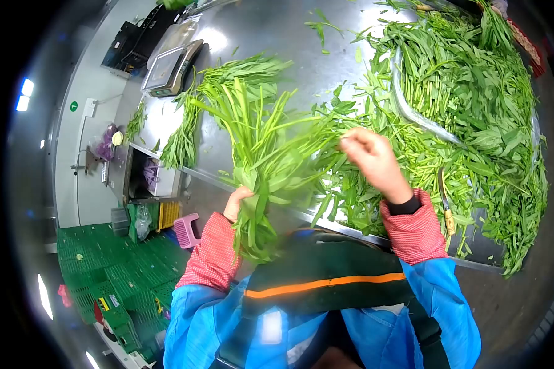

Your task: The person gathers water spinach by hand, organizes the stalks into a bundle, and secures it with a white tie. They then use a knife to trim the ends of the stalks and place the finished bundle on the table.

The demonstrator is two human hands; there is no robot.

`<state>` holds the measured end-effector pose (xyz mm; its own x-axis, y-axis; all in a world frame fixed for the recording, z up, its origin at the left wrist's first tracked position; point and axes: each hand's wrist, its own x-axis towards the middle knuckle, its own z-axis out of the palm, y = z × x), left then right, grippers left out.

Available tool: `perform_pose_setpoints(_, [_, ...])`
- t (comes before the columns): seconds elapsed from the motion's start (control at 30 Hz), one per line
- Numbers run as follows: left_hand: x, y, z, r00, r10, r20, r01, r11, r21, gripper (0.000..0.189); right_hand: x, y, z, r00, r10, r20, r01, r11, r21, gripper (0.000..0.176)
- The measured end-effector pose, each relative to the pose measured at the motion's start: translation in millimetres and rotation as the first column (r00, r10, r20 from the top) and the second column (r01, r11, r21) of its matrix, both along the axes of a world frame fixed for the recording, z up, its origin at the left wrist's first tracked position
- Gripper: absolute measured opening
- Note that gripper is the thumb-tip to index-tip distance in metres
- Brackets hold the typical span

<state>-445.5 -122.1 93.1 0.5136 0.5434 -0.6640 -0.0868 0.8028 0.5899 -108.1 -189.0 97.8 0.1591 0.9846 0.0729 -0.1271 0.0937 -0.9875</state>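
My left hand (237,203) is wrapped round the lower, leafy part of a thick bunch of water spinach (252,147), held over the table's front edge. Its pale green stems point up and away, and some on the right side are smeared by motion. To the right of the bunch, my right hand (375,163) is closed with fingers and thumb pressed together near the stem ends. Whatever is between those fingertips, if anything, I cannot make out. Under and beyond my right hand spreads a large heap of loose water spinach (486,104).
A curved knife (446,206) with a wooden handle lies on the heap, right of my right sleeve. Bunched greens (246,71) lie behind the held bunch on the metal table (314,67). A weighing scale (169,69) stands back left. Green crates (135,270) and a pink stool (186,230) are left below.
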Motion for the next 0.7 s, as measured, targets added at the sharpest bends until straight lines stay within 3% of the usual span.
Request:
perform_pose_setpoints(0.03, [2.7, -0.2, -1.4, 1.0, -0.023, 0.01, 0.023, 1.0, 0.012, 0.035, -15.7, 1.9, 2.4, 0.994, -0.077, 0.073, 0.076, 0.997, 0.022, 0.029])
perform_pose_setpoints(0.07, [5.4, 0.4, -3.3, 0.999, -0.049, 0.02, 0.048, 0.999, 0.024, 0.035, -23.0, 2.6, 11.2, 0.95, -0.058, 0.306, 0.077, 0.996, -0.05, 0.029])
perform_pose_setpoints(0.1, [7.9, 0.7, -4.6, 0.997, -0.074, 0.031, 0.073, 0.997, 0.037, 0.035, -28.3, 3.6, 19.5, 0.854, -0.017, 0.52, 0.093, 0.988, -0.122, 0.03])
perform_pose_setpoints(0.13, [9.9, -0.6, -3.7, 0.993, -0.088, 0.085, 0.086, 0.996, 0.022, 0.035, -35.5, 7.6, 16.1, 0.75, -0.025, 0.66, 0.108, 0.99, -0.086, 0.03])
perform_pose_setpoints(0.23, [1.1, 0.1, -16.2, 0.994, -0.084, 0.073, 0.085, 0.996, -0.004, 0.04, -43.6, 17.7, -15.1, 0.745, -0.065, 0.664, 0.036, 0.998, 0.058, 0.023])
perform_pose_setpoints(0.3, [-1.6, -3.0, -13.8, 0.991, -0.056, 0.119, 0.061, 0.997, -0.037, 0.041, -35.6, 24.9, -37.0, 0.742, -0.263, 0.616, 0.171, 0.964, 0.205, 0.015])
perform_pose_setpoints(0.37, [-5.0, -6.1, -11.7, 0.991, -0.027, 0.131, 0.033, 0.998, -0.046, 0.043, -12.1, 31.5, -45.8, 0.793, -0.321, 0.518, 0.344, 0.937, 0.055, 0.014])
perform_pose_setpoints(0.43, [-11.3, -5.9, -12.9, 0.995, -0.059, 0.076, 0.06, 0.998, -0.004, 0.043, 1.6, 35.3, -45.0, 0.922, -0.26, 0.288, 0.298, 0.95, -0.097, 0.011])
perform_pose_setpoints(0.57, [-5.2, -9.0, -7.5, 0.994, -0.108, -0.002, 0.108, 0.994, -0.02, 0.046, -22.0, 47.6, -30.9, 0.99, -0.081, 0.115, 0.08, 0.997, 0.012, 0.013])
perform_pose_setpoints(0.63, [0.0, -6.3, -9.7, 0.975, -0.197, -0.103, 0.207, 0.973, 0.1, 0.055, -26.0, 50.7, -23.0, 0.934, 0.146, 0.327, -0.132, 0.989, -0.064, 0.016])
perform_pose_setpoints(0.7, [-1.0, -2.8, -19.6, 0.952, -0.271, -0.145, 0.296, 0.936, 0.193, 0.06, -28.6, 52.6, -22.6, 0.82, 0.224, 0.527, -0.207, 0.974, -0.091, 0.02])
